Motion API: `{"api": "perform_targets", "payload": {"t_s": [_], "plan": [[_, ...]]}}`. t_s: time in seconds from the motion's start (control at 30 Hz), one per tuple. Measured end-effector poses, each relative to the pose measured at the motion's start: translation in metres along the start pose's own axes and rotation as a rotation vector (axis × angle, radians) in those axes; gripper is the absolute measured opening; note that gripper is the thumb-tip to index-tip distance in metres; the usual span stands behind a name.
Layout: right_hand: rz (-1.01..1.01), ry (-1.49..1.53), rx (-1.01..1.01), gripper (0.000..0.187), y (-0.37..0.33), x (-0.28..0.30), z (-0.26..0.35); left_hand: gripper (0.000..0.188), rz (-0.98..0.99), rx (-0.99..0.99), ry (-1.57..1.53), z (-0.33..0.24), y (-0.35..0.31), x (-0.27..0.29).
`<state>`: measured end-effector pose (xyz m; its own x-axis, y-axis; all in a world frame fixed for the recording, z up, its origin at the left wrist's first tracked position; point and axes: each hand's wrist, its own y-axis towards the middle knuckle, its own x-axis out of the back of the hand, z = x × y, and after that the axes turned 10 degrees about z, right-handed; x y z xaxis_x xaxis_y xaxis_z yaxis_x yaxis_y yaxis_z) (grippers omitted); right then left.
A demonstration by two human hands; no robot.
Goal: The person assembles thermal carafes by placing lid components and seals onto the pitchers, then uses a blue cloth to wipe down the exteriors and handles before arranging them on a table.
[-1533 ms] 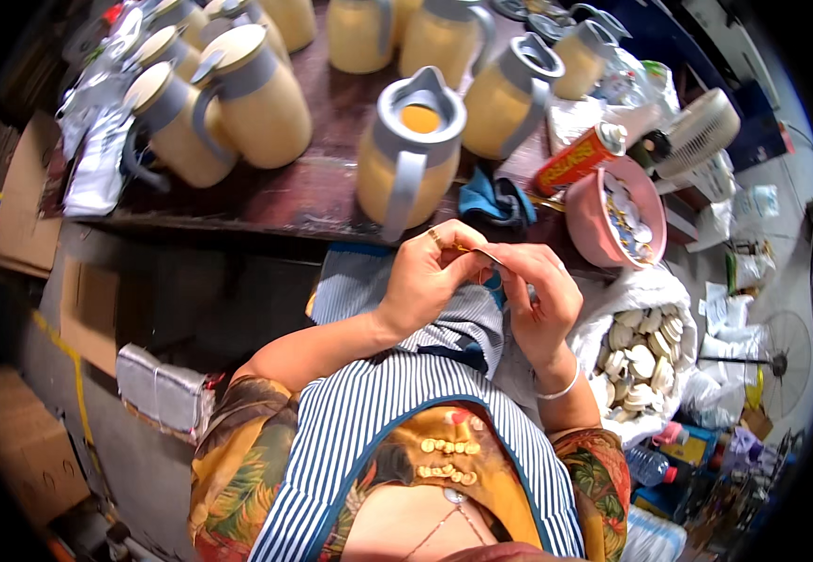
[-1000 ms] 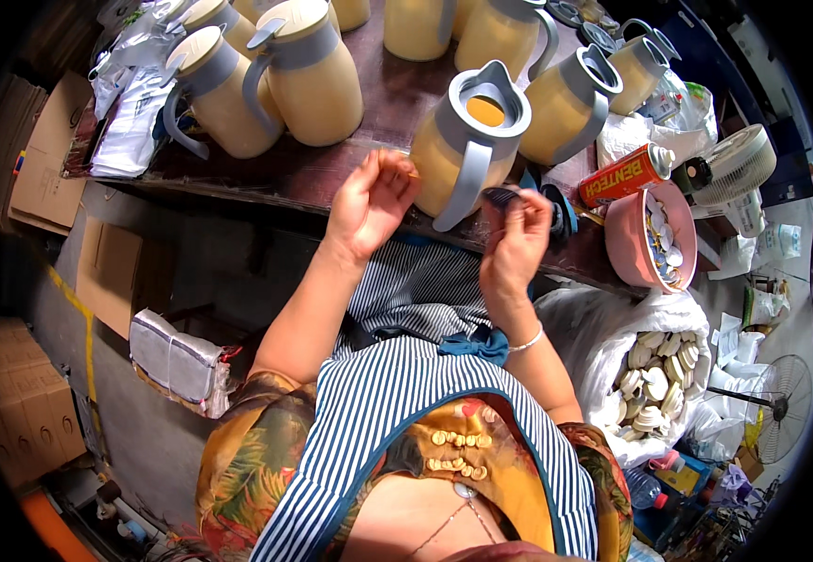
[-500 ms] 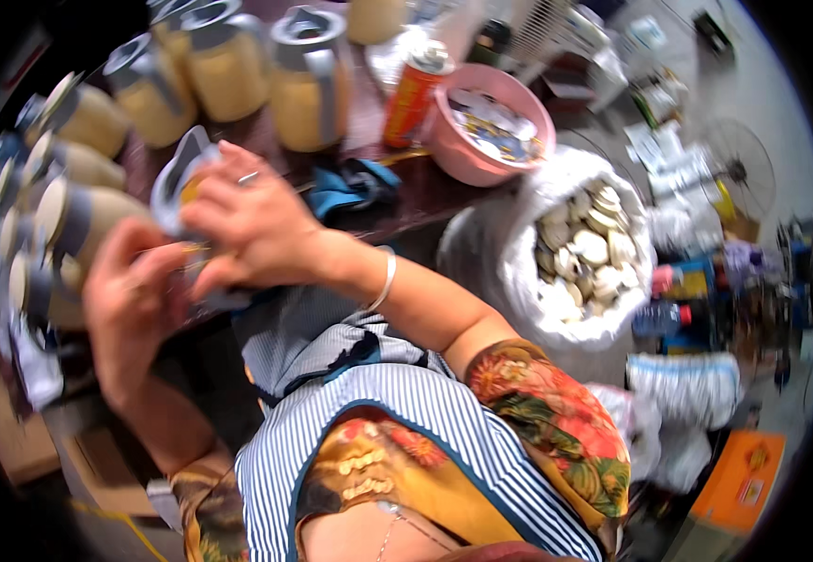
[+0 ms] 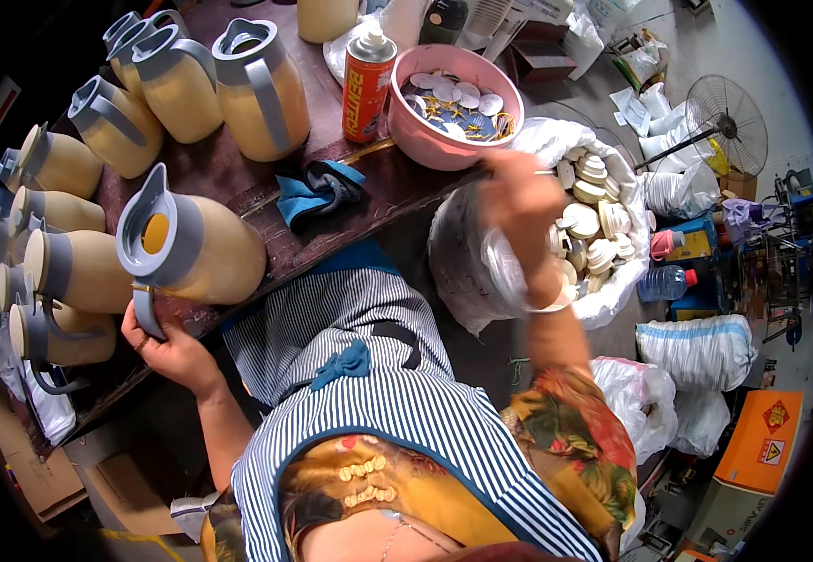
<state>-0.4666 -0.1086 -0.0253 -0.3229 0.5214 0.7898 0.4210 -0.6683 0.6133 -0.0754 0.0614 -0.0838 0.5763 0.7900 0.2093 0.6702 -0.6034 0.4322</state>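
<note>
My left hand [image 4: 179, 354] is closed around the grey handle of a cream vacuum jug [image 4: 219, 251] at the table's near edge. The jug's lidless mouth faces up to the left, and an orange-yellow inside shows. Over the near rim of a white sack [image 4: 462, 253] is my right hand [image 4: 523, 197], smeared by motion, so its fingers cannot be made out. Many cream round lids [image 4: 582, 220] fill the sack. Just beyond that hand, a pink bowl [image 4: 409, 140] holds white discs and small yellowish parts.
More cream jugs [image 4: 261, 108] with grey tops crowd the dark table [image 4: 336, 225] at the far left. A blue and black cloth [image 4: 322, 190] and an orange spray can [image 4: 367, 89] lie or stand near the bowl. Beyond the sack stands a fan [image 4: 725, 125].
My right hand has left the jug's mouth and swung right to the sack. My left hand has moved down onto the jug's handle.
</note>
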Motion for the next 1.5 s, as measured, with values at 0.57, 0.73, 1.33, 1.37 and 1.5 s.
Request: {"api": "perform_targets", "payload": {"t_s": [0.57,0.73,1.33,1.37,1.5], "plan": [[0.318,0.294,-0.003,0.027,0.009,-0.018,-0.058,0.032,0.202,-0.286,-0.055,-0.062,-0.004,0.009],[0.208,0.348,0.174,0.023,-0.035,-0.059,-0.029,0.025,0.132,-0.156,-0.137,-0.051,-0.007,0.004],[0.213,0.250,-0.567,0.059,-0.066,0.007,-0.083,0.024,0.226,-0.176,-0.159,-0.053,0.001,0.026],[0.146,0.346,-0.282,0.060,-0.038,0.025,-0.055,0.025,0.306,-0.180,-0.143,-0.061,0.002,0.027],[0.027,0.289,0.518,0.056,0.052,0.062,0.077,0.028,0.493,-0.219,-0.210,-0.081,0.002,0.027]]}}
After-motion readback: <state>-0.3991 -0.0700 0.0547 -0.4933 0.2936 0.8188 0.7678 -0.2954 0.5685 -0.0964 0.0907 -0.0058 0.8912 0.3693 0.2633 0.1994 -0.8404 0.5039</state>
